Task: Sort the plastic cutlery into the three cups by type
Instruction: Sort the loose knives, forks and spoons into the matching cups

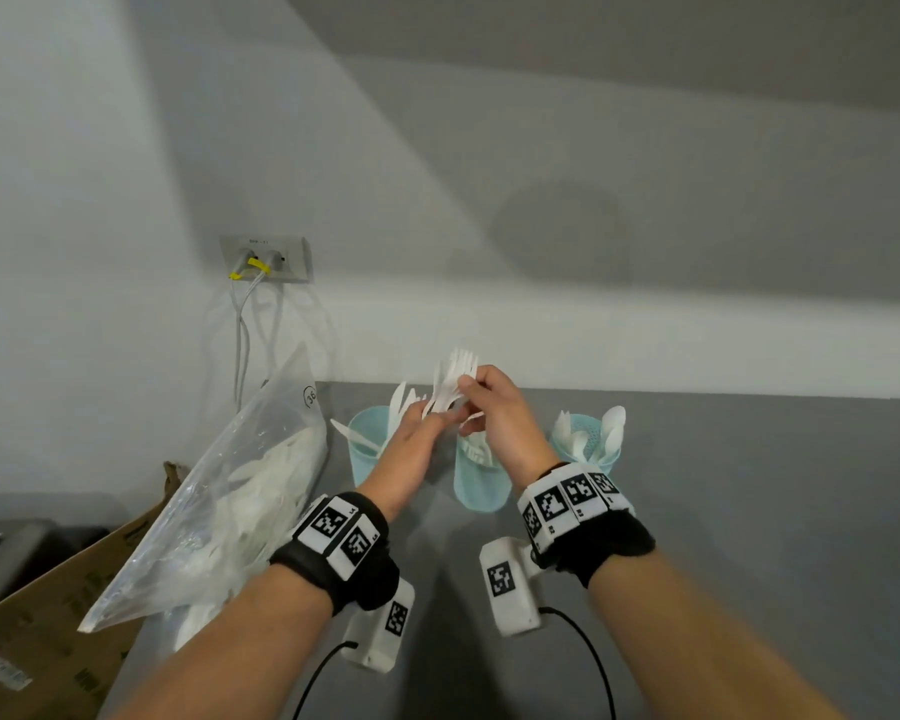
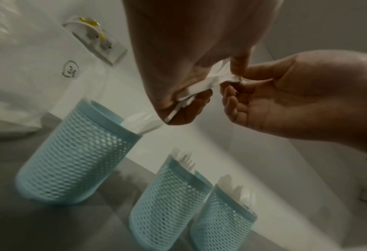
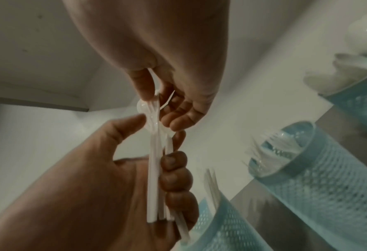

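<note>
Above the cups, my left hand (image 1: 427,415) grips the handles of a bundle of white plastic cutlery (image 1: 453,381). My right hand (image 1: 471,394) pinches one piece at the head end of that bundle (image 3: 153,169); a spoon bowl and fork tines show there. Three pale blue mesh cups stand in a row on the grey table (image 1: 749,511). Knives fill the left cup (image 1: 367,454), forks the middle cup (image 1: 479,485), spoons the right cup (image 1: 591,449). The left wrist view shows the same cups (image 2: 77,152) (image 2: 167,200) (image 2: 223,220) below both hands.
A clear plastic bag (image 1: 230,485) holding more white cutlery leans to the left of the cups, over an open cardboard box (image 1: 37,631). A wall socket with cables (image 1: 266,259) sits on the white wall behind. Bare grey tabletop stretches to the right.
</note>
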`<state>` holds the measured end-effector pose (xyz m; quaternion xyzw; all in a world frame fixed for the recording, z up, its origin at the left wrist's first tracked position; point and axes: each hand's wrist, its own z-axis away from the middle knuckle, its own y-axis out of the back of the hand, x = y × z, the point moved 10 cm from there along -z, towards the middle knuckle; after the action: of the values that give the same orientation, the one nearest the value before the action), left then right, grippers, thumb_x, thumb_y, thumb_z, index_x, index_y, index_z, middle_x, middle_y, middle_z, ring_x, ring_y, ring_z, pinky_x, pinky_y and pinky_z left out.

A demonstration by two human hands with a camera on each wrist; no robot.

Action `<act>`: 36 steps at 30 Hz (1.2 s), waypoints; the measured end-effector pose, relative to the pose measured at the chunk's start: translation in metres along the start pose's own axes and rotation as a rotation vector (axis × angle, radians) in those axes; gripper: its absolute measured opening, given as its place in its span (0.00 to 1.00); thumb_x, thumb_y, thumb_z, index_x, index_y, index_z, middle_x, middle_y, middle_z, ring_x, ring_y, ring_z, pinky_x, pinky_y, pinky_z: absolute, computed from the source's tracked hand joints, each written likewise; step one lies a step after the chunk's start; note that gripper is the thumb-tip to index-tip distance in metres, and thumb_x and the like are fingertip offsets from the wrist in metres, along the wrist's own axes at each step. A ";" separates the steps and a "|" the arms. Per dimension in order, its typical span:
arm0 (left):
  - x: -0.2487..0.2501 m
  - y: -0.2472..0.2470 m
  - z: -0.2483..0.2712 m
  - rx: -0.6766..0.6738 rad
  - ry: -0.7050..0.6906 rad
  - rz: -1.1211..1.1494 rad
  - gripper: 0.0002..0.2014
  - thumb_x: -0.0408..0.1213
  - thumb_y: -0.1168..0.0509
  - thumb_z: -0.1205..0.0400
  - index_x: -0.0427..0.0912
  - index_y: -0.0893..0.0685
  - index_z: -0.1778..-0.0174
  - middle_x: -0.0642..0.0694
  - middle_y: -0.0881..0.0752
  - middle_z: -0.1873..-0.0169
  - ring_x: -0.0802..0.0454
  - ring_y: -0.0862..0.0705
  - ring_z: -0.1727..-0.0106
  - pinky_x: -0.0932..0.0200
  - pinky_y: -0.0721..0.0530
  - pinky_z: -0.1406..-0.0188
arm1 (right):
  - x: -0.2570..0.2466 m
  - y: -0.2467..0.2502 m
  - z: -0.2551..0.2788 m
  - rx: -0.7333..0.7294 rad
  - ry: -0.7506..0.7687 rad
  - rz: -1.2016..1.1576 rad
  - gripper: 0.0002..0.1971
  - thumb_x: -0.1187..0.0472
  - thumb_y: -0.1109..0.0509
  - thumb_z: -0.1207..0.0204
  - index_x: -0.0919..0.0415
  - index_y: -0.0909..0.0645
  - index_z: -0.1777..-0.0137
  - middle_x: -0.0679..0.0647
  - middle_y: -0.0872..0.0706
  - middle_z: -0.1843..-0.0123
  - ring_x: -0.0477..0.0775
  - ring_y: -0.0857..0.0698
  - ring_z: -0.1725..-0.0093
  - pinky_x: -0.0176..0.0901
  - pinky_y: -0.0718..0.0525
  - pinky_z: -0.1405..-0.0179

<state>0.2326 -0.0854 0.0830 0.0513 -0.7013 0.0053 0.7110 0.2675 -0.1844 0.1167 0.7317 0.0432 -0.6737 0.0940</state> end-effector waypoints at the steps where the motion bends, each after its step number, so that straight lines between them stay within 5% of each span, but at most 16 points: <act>1: 0.003 -0.005 -0.001 -0.007 -0.013 0.022 0.12 0.42 0.48 0.13 0.49 0.23 0.58 0.49 0.21 0.72 0.54 0.22 0.68 0.60 0.24 0.69 | -0.004 0.008 0.000 0.016 0.007 -0.017 0.12 0.64 0.42 0.16 0.59 0.29 0.62 0.55 0.23 0.68 0.49 0.23 0.69 0.37 0.23 0.69; 3: 0.013 -0.015 -0.001 -0.020 -0.049 0.020 0.18 0.41 0.53 0.11 0.51 0.22 0.62 0.59 0.19 0.78 0.67 0.22 0.74 0.72 0.27 0.71 | -0.013 0.024 -0.001 0.043 0.022 -0.063 0.12 0.66 0.42 0.16 0.59 0.29 0.62 0.55 0.23 0.66 0.48 0.23 0.70 0.36 0.23 0.71; 5: 0.017 -0.021 -0.005 -0.020 -0.086 -0.008 0.19 0.41 0.56 0.10 0.51 0.18 0.53 0.61 0.15 0.73 0.69 0.18 0.70 0.75 0.24 0.68 | -0.021 0.041 -0.003 0.083 0.037 -0.114 0.10 0.66 0.42 0.16 0.60 0.28 0.61 0.56 0.23 0.66 0.47 0.22 0.72 0.36 0.22 0.71; 7: 0.013 -0.020 -0.009 0.028 -0.070 -0.019 0.18 0.43 0.55 0.10 0.45 0.19 0.39 0.46 0.14 0.60 0.52 0.16 0.57 0.59 0.18 0.54 | -0.028 0.061 -0.004 0.155 0.059 -0.126 0.10 0.66 0.43 0.16 0.59 0.28 0.60 0.57 0.22 0.65 0.48 0.21 0.72 0.40 0.19 0.70; 8: 0.007 -0.020 -0.011 0.048 -0.049 -0.032 0.18 0.44 0.54 0.11 0.43 0.22 0.35 0.35 0.17 0.49 0.38 0.18 0.46 0.46 0.20 0.43 | -0.031 0.071 -0.005 0.198 0.074 -0.094 0.10 0.66 0.43 0.16 0.58 0.28 0.60 0.58 0.22 0.63 0.50 0.21 0.71 0.42 0.18 0.68; 10: 0.001 -0.023 -0.014 0.047 -0.038 -0.072 0.17 0.44 0.53 0.11 0.43 0.25 0.33 0.27 0.24 0.36 0.28 0.25 0.34 0.37 0.27 0.32 | -0.030 0.086 -0.007 0.275 0.095 0.020 0.09 0.65 0.40 0.17 0.57 0.27 0.60 0.60 0.20 0.57 0.52 0.20 0.68 0.49 0.14 0.62; 13: 0.006 -0.029 -0.016 0.031 -0.087 -0.097 0.15 0.42 0.54 0.10 0.45 0.24 0.36 0.30 0.19 0.50 0.30 0.21 0.46 0.39 0.22 0.40 | -0.009 0.088 -0.008 0.274 0.053 0.192 0.09 0.63 0.39 0.18 0.56 0.27 0.60 0.63 0.19 0.51 0.55 0.17 0.64 0.57 0.13 0.52; 15: 0.009 -0.034 -0.017 0.021 -0.126 -0.123 0.14 0.42 0.54 0.10 0.49 0.24 0.40 0.49 0.23 0.64 0.48 0.23 0.61 0.50 0.21 0.57 | 0.010 0.084 -0.007 0.235 -0.002 0.286 0.09 0.63 0.39 0.18 0.56 0.26 0.61 0.65 0.16 0.51 0.55 0.15 0.63 0.57 0.13 0.49; 18: 0.008 -0.044 -0.018 -0.013 -0.136 -0.181 0.14 0.43 0.54 0.11 0.48 0.23 0.39 0.57 0.26 0.65 0.62 0.27 0.66 0.60 0.27 0.61 | 0.032 0.082 -0.006 0.187 -0.044 0.452 0.08 0.63 0.38 0.19 0.63 0.18 0.56 0.61 0.13 0.58 0.58 0.15 0.61 0.55 0.15 0.49; 23: 0.001 -0.060 -0.018 -0.059 -0.114 -0.222 0.16 0.45 0.53 0.11 0.45 0.23 0.35 0.56 0.23 0.59 0.60 0.25 0.59 0.57 0.29 0.51 | 0.033 0.086 0.002 0.162 -0.025 0.472 0.17 0.67 0.44 0.18 0.64 0.17 0.36 0.58 0.15 0.40 0.51 0.20 0.40 0.35 0.25 0.39; 26: -0.005 -0.076 -0.023 -0.106 -0.129 -0.315 0.15 0.42 0.51 0.11 0.42 0.25 0.36 0.47 0.19 0.49 0.53 0.22 0.50 0.59 0.28 0.48 | 0.026 0.076 0.011 0.032 -0.068 0.171 0.14 0.66 0.40 0.24 0.61 0.15 0.46 0.54 0.16 0.48 0.36 0.19 0.55 0.26 0.25 0.57; 29: -0.011 -0.098 -0.026 -0.173 -0.112 -0.406 0.14 0.38 0.51 0.11 0.37 0.28 0.33 0.45 0.20 0.49 0.53 0.23 0.50 0.61 0.29 0.51 | 0.032 0.077 0.010 -0.017 -0.104 0.151 0.13 0.55 0.34 0.33 0.53 0.14 0.50 0.56 0.21 0.45 0.39 0.22 0.55 0.31 0.28 0.59; 31: -0.005 -0.111 -0.026 -0.211 -0.171 -0.399 0.15 0.34 0.50 0.12 0.36 0.30 0.29 0.45 0.20 0.45 0.55 0.23 0.47 0.71 0.27 0.52 | 0.034 0.085 0.009 0.009 -0.113 0.194 0.11 0.56 0.31 0.25 0.55 0.15 0.45 0.58 0.20 0.42 0.43 0.19 0.52 0.29 0.26 0.58; 33: 0.003 -0.123 -0.024 -0.233 -0.225 -0.405 0.12 0.30 0.49 0.12 0.36 0.28 0.34 0.48 0.21 0.51 0.56 0.23 0.51 0.80 0.29 0.59 | 0.028 0.092 0.007 0.007 -0.083 0.226 0.08 0.60 0.35 0.19 0.63 0.17 0.48 0.57 0.17 0.50 0.43 0.18 0.57 0.23 0.23 0.61; 36: 0.000 -0.134 -0.029 -0.221 -0.184 -0.510 0.09 0.36 0.48 0.12 0.36 0.26 0.45 0.47 0.22 0.59 0.51 0.23 0.60 0.61 0.27 0.62 | 0.021 0.109 0.004 0.038 -0.060 0.268 0.11 0.62 0.40 0.15 0.68 0.21 0.54 0.59 0.21 0.61 0.49 0.22 0.64 0.27 0.23 0.65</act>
<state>0.2721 -0.2168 0.0735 0.1486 -0.7237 -0.2547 0.6239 0.2865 -0.2935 0.1041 0.7119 -0.0707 -0.6775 0.1707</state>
